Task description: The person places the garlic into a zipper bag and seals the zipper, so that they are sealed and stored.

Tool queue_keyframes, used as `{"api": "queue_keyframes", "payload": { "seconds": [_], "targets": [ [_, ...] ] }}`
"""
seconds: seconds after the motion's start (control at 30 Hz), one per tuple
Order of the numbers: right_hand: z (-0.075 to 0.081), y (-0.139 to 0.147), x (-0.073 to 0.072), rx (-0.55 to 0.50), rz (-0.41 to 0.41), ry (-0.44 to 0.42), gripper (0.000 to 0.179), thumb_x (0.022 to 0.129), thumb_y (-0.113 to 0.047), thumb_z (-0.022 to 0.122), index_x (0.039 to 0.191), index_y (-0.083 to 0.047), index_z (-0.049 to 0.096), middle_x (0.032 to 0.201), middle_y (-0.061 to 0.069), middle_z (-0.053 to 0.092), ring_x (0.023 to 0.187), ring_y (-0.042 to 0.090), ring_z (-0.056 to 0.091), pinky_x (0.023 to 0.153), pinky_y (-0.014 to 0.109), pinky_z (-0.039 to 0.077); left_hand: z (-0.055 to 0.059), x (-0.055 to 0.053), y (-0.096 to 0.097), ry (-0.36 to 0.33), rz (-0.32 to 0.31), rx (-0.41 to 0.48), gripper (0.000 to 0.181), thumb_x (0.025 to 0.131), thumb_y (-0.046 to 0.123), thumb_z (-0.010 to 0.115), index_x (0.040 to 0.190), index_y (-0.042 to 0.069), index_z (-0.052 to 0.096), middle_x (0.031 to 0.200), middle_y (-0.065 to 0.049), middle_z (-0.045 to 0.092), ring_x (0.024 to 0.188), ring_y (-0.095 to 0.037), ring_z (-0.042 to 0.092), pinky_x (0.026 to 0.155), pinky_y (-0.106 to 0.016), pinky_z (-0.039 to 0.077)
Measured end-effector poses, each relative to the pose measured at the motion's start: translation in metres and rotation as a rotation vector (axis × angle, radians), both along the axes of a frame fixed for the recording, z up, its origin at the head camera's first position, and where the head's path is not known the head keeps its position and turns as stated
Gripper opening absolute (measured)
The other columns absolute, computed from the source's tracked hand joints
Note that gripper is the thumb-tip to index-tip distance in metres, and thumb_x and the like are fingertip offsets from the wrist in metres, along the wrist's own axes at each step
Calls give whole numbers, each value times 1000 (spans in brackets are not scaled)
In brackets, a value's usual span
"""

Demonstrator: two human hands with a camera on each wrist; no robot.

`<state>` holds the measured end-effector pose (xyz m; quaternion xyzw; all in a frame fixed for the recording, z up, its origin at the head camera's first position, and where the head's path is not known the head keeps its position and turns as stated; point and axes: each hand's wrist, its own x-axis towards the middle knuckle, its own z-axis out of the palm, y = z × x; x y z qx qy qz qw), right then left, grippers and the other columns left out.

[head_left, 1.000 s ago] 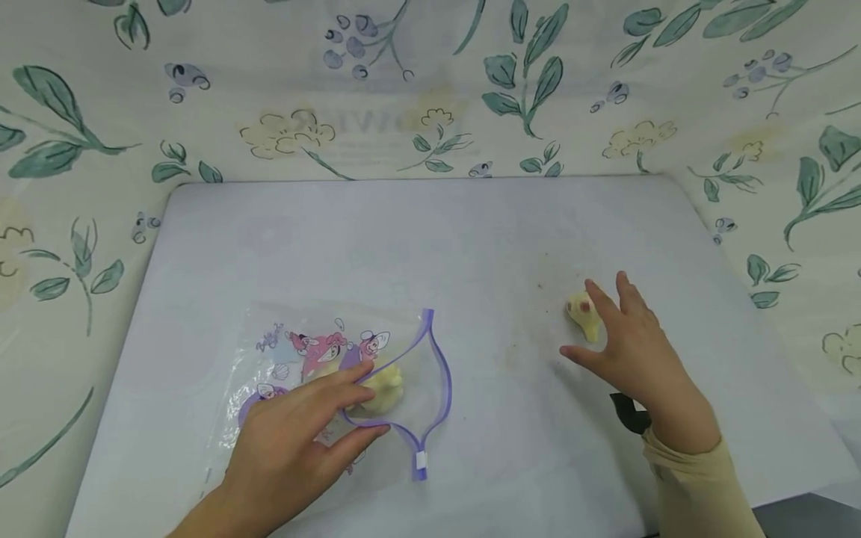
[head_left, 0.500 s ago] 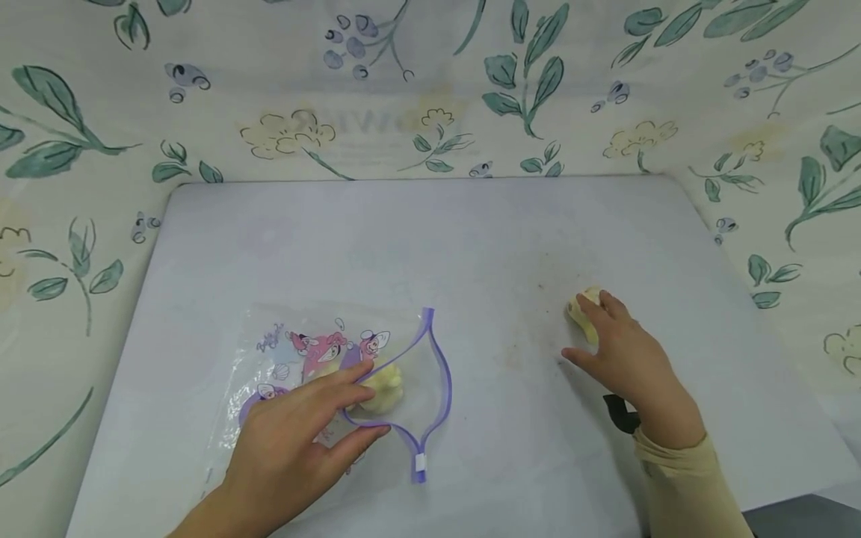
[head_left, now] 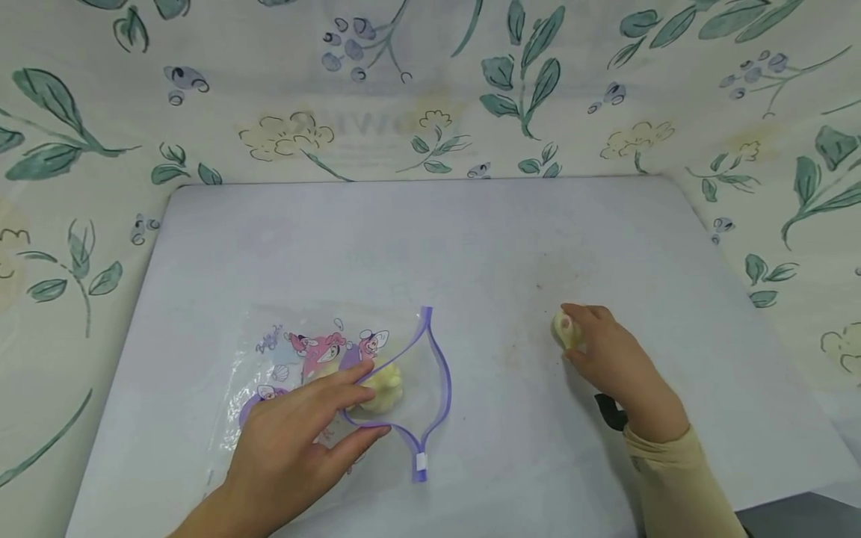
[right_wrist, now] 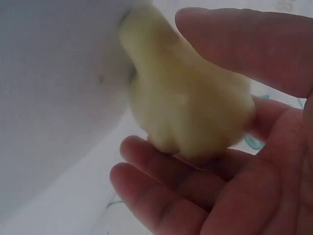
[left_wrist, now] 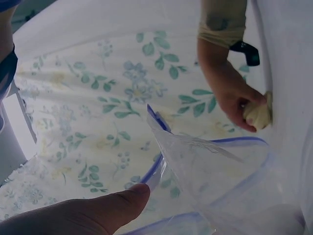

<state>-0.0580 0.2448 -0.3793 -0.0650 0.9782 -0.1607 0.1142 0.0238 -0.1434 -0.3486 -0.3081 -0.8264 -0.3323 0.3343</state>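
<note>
A transparent zip bag (head_left: 323, 347) with purple edging and pink cartoon prints lies flat, its mouth spread to the right. My left hand (head_left: 289, 441) rests on it, fingers on the upper rim and thumb (left_wrist: 139, 191) touching the lower edge. A pale yellow lobed wax apple (head_left: 385, 388) sits inside the mouth, partly behind my fingers. On the right, my right hand (head_left: 615, 359) grips another pale yellow wax apple (right_wrist: 186, 103). This one is pear-shaped, its narrow end toward the board in the right wrist view, with thumb above and fingers below.
Beneath everything is a white board (head_left: 377, 246) with a few dark specks near the right hand. A floral cloth (head_left: 403, 90) lies behind and at the sides. A dark grey surface (head_left: 800, 517) shows at the lower right. The right wrist bears a black strap (head_left: 610, 411).
My right hand has come down and left, its spread fingers closing round the wax apple, which has shifted slightly left and turned. The left hand and bag stay put.
</note>
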Motion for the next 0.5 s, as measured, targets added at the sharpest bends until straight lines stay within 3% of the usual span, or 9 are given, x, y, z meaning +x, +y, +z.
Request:
{"api": "queue_keyframes", "payload": {
  "seconds": [0.2, 0.5],
  "targets": [
    [-5, -4, -2, -2, 34, 31, 53, 93, -4, 62, 144, -3, 49, 143, 33, 48, 122, 52, 56, 96, 63, 49, 0, 0, -1, -3, 0, 2, 42, 98, 50, 62, 92, 10, 74, 104, -8, 79, 85, -21, 77, 65, -28, 60],
    [-1, -7, 2, 22, 65, 103, 49, 90, 0, 65, 138, -2, 56, 137, 32, 54, 97, 43, 69, 78, 54, 56, 0, -1, -1, 9, 8, 2, 41, 98, 49, 62, 93, 10, 74, 103, -7, 79, 85, -20, 77, 62, -30, 59]
  ]
}}
